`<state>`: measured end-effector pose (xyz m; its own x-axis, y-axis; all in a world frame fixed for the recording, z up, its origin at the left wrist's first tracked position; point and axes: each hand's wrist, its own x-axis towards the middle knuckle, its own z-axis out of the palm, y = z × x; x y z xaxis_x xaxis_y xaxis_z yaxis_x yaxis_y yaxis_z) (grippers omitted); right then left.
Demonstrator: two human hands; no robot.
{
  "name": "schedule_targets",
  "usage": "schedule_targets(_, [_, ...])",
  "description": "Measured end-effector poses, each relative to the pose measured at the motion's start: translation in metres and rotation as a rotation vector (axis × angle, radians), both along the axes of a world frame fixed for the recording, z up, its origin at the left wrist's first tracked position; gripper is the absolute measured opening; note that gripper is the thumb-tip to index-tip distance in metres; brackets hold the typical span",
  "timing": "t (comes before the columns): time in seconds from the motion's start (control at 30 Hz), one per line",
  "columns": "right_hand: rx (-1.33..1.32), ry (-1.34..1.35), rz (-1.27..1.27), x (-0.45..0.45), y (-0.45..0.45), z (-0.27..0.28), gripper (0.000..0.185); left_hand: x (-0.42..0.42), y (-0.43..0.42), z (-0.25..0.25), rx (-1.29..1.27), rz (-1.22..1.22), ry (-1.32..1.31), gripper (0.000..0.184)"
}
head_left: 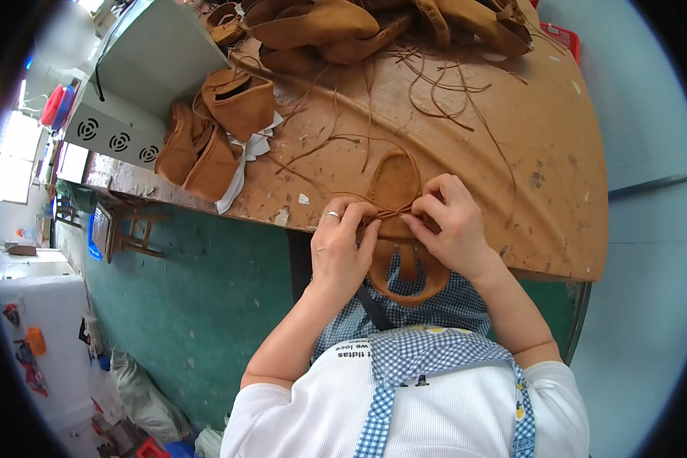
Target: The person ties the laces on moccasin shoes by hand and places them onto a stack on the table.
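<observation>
A brown leather piece (pixel 395 179) with an oval flap lies at the table's near edge, its rounded straps (pixel 408 294) hanging over toward my lap. Thin brown leather cords (pixel 393 210) cross over it between my hands. My left hand (pixel 345 237), with a ring on one finger, pinches the cords at the left side of the piece. On the right, my right hand (pixel 448 223) has thumb and forefinger closed on the cords. The two hands are a short gap apart, and the fingertips partly hide the cords.
Brown leather pieces (pixel 313 27) are heaped at the table's far side, with loose cords (pixel 443 88) trailing from them. More leather pouches (pixel 240 103) rest on white paper at the left, beside a grey metal box (pixel 137 84). The table (pixel 557 153) has a rounded right side.
</observation>
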<state>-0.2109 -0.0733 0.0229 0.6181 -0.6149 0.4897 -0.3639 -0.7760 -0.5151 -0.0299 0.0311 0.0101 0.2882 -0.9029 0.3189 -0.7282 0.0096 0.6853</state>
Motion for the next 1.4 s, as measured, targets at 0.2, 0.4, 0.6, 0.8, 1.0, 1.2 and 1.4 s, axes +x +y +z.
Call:
schedule_targets(0.2, [0.103,-0.016,-0.108,0.002,0.004,0.003,0.017,-0.001,-0.007,0.011,0.061,0.018,0.182,0.012])
schedule_targets(0.4, [0.048,0.121,-0.091,0.004,0.009,0.005,0.014,0.002,-0.01,0.01,0.1,0.075,0.208,0.012])
schedule_targets(0.6, [0.071,0.131,-0.072,0.005,0.008,0.002,0.012,0.004,-0.011,0.008,0.113,0.081,0.165,0.013])
schedule_targets(0.8, [0.05,0.081,-0.072,0.009,0.006,-0.002,0.016,0.007,-0.012,0.007,0.141,0.098,0.167,0.013])
schedule_targets(1.0, [0.247,0.091,-0.055,0.004,0.004,0.001,0.009,0.009,-0.012,0.009,0.161,0.095,0.19,0.014])
schedule_targets(1.2, [0.546,-0.127,-0.096,-0.017,0.0,0.002,0.011,0.006,-0.007,0.005,0.098,0.115,0.272,0.013])
schedule_targets(1.4, [0.423,-0.128,-0.102,-0.012,0.003,-0.001,0.009,0.004,0.002,0.012,0.095,0.092,0.304,0.037])
